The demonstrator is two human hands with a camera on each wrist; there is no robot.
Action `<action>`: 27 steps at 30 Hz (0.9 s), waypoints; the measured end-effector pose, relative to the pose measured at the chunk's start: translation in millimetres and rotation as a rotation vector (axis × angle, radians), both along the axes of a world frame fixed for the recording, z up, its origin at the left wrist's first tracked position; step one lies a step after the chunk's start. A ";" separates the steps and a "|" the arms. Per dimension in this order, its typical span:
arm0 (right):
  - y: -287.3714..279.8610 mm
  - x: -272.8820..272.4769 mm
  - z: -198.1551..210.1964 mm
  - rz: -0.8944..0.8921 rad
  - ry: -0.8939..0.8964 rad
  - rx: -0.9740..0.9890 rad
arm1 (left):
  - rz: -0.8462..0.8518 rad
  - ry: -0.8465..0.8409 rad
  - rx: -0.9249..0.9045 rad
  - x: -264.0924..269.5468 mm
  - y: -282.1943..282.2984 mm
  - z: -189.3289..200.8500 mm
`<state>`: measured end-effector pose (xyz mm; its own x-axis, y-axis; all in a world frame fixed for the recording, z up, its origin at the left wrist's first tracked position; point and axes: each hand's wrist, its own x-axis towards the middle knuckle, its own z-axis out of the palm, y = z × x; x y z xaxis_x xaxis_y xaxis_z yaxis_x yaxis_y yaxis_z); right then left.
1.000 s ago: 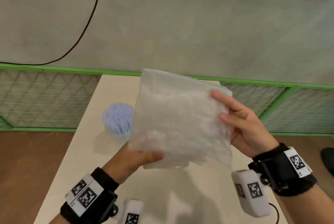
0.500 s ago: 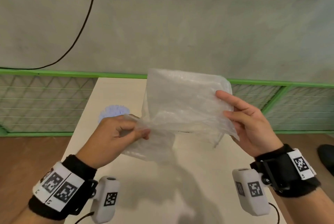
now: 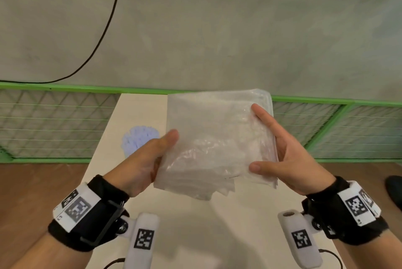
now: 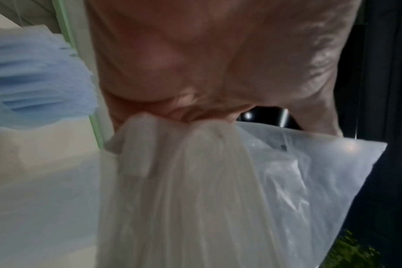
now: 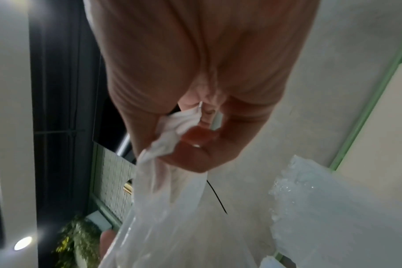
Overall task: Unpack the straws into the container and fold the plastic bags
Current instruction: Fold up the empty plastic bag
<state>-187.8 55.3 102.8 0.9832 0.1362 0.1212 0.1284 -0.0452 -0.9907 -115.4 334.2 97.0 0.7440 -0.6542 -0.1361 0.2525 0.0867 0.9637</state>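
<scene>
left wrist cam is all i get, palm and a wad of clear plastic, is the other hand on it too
Observer: Yes. In the head view the right hand holds the plastic bag's right edge while the left hand holds its left edge, up above the table.
Operator: blue blur on my left, what's that
Observer: Blue straws standing bunched in a container on the table, just beyond the left hand.
Operator: bag empty?
Observer: No straws show through it in the head view; it looks flat and doubled over into a rough square.
</scene>
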 end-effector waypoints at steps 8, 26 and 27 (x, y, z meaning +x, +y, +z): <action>-12.1 -10.8 26.4 0.099 -0.017 -0.076 | 0.013 -0.131 0.143 3.4 4.0 -5.5; 46.5 13.9 -13.0 -0.332 0.033 0.458 | 0.397 -0.516 0.100 -27.9 -35.3 -29.4; 39.7 13.5 -11.2 -0.318 0.040 0.482 | 0.362 -0.449 0.056 -22.6 -27.9 -31.7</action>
<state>-174.4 95.0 91.7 0.9719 -0.2279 0.0583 0.1443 0.3819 -0.9129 -138.0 306.3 65.3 0.9117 -0.3485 0.2177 -0.2185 0.0375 0.9751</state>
